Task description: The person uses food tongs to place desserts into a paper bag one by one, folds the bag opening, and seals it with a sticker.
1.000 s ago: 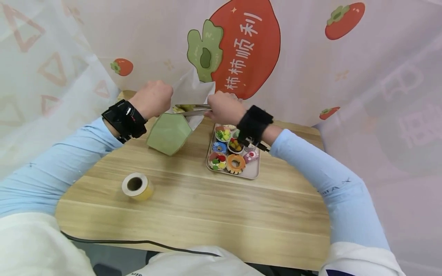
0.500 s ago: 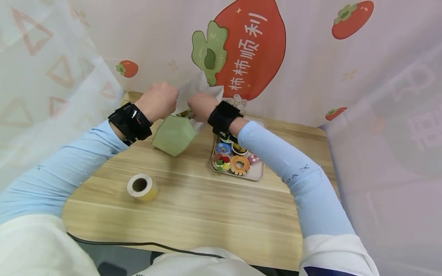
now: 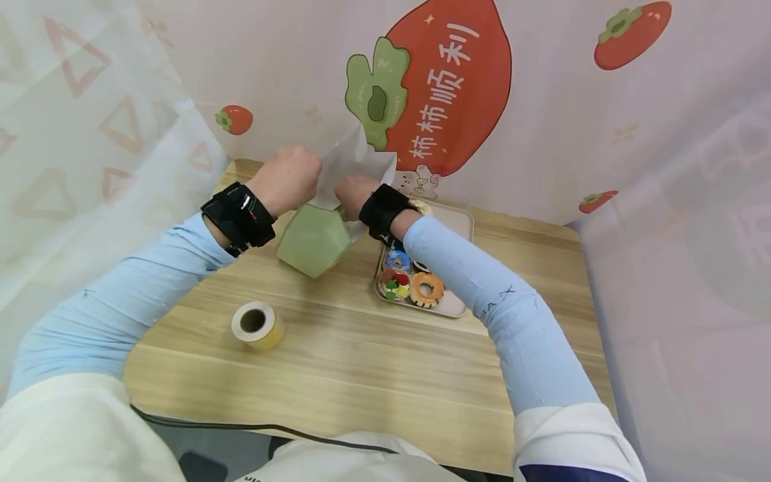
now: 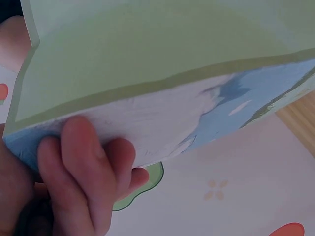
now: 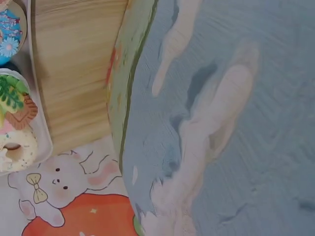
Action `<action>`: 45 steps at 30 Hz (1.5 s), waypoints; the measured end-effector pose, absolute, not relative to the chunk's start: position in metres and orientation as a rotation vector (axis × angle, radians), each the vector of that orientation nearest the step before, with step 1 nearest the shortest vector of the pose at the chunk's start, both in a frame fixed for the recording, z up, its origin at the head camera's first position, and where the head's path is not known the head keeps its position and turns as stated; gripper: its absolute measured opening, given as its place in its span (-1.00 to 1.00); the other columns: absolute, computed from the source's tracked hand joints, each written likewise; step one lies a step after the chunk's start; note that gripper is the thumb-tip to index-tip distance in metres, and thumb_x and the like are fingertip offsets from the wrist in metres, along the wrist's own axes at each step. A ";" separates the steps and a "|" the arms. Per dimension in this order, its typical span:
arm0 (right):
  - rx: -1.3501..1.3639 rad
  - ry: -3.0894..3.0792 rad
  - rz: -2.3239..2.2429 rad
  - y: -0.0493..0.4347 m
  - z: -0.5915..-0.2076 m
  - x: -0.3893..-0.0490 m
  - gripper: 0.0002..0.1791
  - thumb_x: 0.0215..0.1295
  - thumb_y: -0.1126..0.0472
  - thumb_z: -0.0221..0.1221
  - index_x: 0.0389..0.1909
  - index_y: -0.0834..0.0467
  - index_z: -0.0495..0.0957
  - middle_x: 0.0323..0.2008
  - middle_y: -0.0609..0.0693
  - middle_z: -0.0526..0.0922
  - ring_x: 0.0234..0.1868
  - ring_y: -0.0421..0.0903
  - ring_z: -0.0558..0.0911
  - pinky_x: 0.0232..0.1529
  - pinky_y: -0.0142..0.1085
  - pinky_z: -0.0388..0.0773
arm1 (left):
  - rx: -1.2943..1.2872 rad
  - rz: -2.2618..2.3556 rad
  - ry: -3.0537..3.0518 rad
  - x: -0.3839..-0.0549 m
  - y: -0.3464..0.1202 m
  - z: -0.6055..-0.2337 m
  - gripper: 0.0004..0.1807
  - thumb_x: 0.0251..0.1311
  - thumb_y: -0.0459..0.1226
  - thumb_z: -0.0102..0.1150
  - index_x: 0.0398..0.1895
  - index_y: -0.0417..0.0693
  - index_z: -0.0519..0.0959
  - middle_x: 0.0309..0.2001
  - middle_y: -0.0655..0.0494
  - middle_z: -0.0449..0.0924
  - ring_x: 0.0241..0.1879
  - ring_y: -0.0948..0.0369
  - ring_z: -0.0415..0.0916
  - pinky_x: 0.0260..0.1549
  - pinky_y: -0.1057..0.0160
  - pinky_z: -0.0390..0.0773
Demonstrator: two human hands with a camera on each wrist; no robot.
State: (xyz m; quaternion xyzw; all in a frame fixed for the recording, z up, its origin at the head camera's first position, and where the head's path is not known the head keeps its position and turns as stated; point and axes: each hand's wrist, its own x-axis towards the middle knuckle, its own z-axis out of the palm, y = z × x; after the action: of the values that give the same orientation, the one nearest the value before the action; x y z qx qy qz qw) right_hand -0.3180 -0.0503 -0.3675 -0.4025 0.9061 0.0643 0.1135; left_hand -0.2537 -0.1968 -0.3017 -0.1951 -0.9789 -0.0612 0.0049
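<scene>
Bag (image 3: pixel 313 239): positioned left of the tray, tilted, green panel facing the head camera, white paper rising behind at the mouth; its contents are hidden from all three views. Both wrist views show printed side faces in blue and white with an olive-green border. Tray (image 3: pixel 460 224): located on the table (image 3: pixel 337 375), partly covered by the right forearm; visible contents comprise a blue doughnut (image 3: pixel 397 261), an orange-brown ring doughnut (image 3: pixel 426 290) and a cup (image 3: pixel 395 284) with red, green and yellow toppings. The right wrist view adds a sprinkled cream doughnut (image 5: pixel 22 150). Tape roll (image 3: pixel 267 333): yellow side, white upper face, nearer the wearer than the bag. Legible writing: 柿柿顺利, in white on the red fruit of the backdrop (image 3: pixel 542 134); sleeve lettering is only partly readable. Left hand (image 3: pixel 289 179): fingers curled, gripping the bag at its upper left edge. Right hand (image 3: pixel 357 193): curled at the mouth, near the left; whether it grasps anything cannot be determined.
</scene>
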 end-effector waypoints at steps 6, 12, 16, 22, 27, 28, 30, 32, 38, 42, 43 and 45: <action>-1.158 2.638 0.230 -0.038 -0.347 -0.311 -0.70 0.31 0.39 0.07 -0.57 0.08 0.27 -0.54 -0.06 0.27 -0.47 -0.11 0.25 -0.42 -0.31 0.16 | -0.616 -0.192 -3.067 -0.253 -0.194 -0.302 -0.73 0.20 -0.54 -0.15 -0.59 -0.31 0.50 -0.67 0.03 0.32 -0.70 0.14 0.37 -0.77 0.29 0.32; -1.123 2.687 0.091 -0.002 -0.296 -0.290 -0.86 0.37 0.20 0.16 -0.36 0.17 0.49 -0.45 -0.05 0.38 -0.40 -0.09 0.36 -0.34 -0.26 0.31 | -0.598 -0.193 -3.102 -0.252 -0.197 -0.301 -0.73 0.18 -0.56 -0.14 -0.60 -0.30 0.50 -0.67 0.03 0.33 -0.70 0.15 0.36 -0.76 0.30 0.33; -1.078 2.740 -0.104 0.038 -0.276 -0.282 -0.74 0.40 0.08 0.19 -0.33 0.22 0.58 -0.56 -0.06 0.33 -0.51 -0.10 0.33 -0.43 -0.29 0.27 | -0.574 -0.228 -3.129 -0.253 -0.199 -0.299 -0.72 0.18 -0.57 -0.16 -0.60 -0.30 0.51 -0.68 0.00 0.37 -0.73 0.15 0.36 -0.77 0.31 0.33; -1.030 2.744 -0.529 0.110 -0.272 -0.264 -0.64 0.41 0.09 0.18 0.08 0.23 0.55 -0.32 0.05 0.59 -0.37 -0.04 0.49 -0.24 -0.21 0.40 | -0.560 -0.207 -3.135 -0.253 -0.200 -0.299 -0.70 0.17 -0.56 -0.17 -0.60 -0.32 0.54 -0.69 -0.04 0.44 -0.71 0.10 0.41 -0.77 0.29 0.37; -0.928 2.812 -0.703 0.165 -0.277 -0.236 -0.74 0.44 0.10 0.15 -0.08 0.22 0.56 -0.46 0.07 0.52 -0.50 -0.06 0.41 -0.38 -0.25 0.32 | -0.540 -0.214 -3.147 -0.253 -0.201 -0.299 -0.69 0.18 -0.55 -0.17 -0.61 -0.32 0.55 -0.69 -0.06 0.49 -0.71 0.08 0.46 -0.76 0.28 0.40; -0.894 2.835 -0.719 0.175 -0.277 -0.229 -0.76 0.45 0.09 0.14 -0.14 0.21 0.55 -0.52 0.05 0.42 -0.55 -0.07 0.34 -0.42 -0.26 0.25 | -0.537 -0.220 -3.148 -0.253 -0.201 -0.299 -0.69 0.18 -0.55 -0.17 -0.60 -0.32 0.55 -0.69 -0.07 0.50 -0.71 0.07 0.47 -0.76 0.27 0.40; -0.849 2.896 -0.728 0.194 -0.280 -0.216 -0.77 0.46 0.08 0.13 -0.20 0.20 0.51 -0.56 0.03 0.32 -0.57 -0.10 0.28 -0.45 -0.29 0.19 | -0.547 -0.220 -3.137 -0.253 -0.200 -0.299 -0.69 0.18 -0.55 -0.17 -0.62 -0.32 0.54 -0.70 -0.08 0.50 -0.72 0.07 0.48 -0.76 0.27 0.41; -0.828 2.956 -0.736 0.210 -0.286 -0.205 -0.76 0.46 0.07 0.13 -0.19 0.21 0.51 -0.55 0.01 0.35 -0.58 -0.13 0.28 -0.47 -0.31 0.20 | -0.554 -0.225 -3.131 -0.253 -0.201 -0.299 -0.69 0.17 -0.55 -0.18 -0.62 -0.31 0.54 -0.70 -0.09 0.51 -0.72 0.07 0.49 -0.76 0.27 0.42; -0.652 3.046 -0.799 0.247 -0.328 -0.175 -0.72 0.45 0.10 0.14 -0.10 0.26 0.54 -0.59 0.01 0.37 -0.65 -0.22 0.25 -0.58 -0.36 0.20 | -0.540 -0.229 -3.143 -0.251 -0.203 -0.299 -0.69 0.18 -0.54 -0.19 -0.61 -0.31 0.53 -0.68 -0.09 0.53 -0.74 0.09 0.49 -0.77 0.27 0.43; -0.464 3.002 -0.821 0.265 -0.367 -0.156 -0.69 0.47 0.09 0.13 -0.09 0.30 0.53 -0.58 0.00 0.37 -0.66 -0.23 0.26 -0.59 -0.37 0.21 | -0.554 -0.229 -3.132 -0.250 -0.203 -0.299 -0.69 0.17 -0.54 -0.19 -0.63 -0.31 0.53 -0.69 -0.10 0.53 -0.75 0.09 0.49 -0.77 0.27 0.42; -0.424 2.985 -0.817 0.269 -0.376 -0.151 -0.68 0.47 0.08 0.12 -0.09 0.31 0.53 -0.58 0.00 0.38 -0.65 -0.22 0.27 -0.58 -0.36 0.21 | -0.552 -0.237 -3.133 -0.250 -0.203 -0.299 -0.69 0.17 -0.54 -0.19 -0.63 -0.31 0.53 -0.69 -0.09 0.53 -0.75 0.09 0.49 -0.77 0.27 0.42; -0.338 2.950 -0.804 0.278 -0.393 -0.144 -0.64 0.48 0.07 0.11 -0.05 0.34 0.52 -0.58 0.00 0.37 -0.64 -0.19 0.27 -0.56 -0.35 0.21 | -0.547 -0.249 -3.133 -0.251 -0.204 -0.300 -0.69 0.17 -0.54 -0.20 -0.62 -0.31 0.53 -0.69 -0.09 0.52 -0.75 0.09 0.48 -0.77 0.27 0.42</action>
State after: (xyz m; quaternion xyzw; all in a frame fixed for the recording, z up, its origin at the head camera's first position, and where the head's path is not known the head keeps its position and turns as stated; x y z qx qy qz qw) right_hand -0.1445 0.2775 -0.3929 -0.1100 0.9584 -0.2613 0.0326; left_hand -0.2506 -0.2036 -0.3000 -0.1714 -0.9818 -0.0779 -0.0240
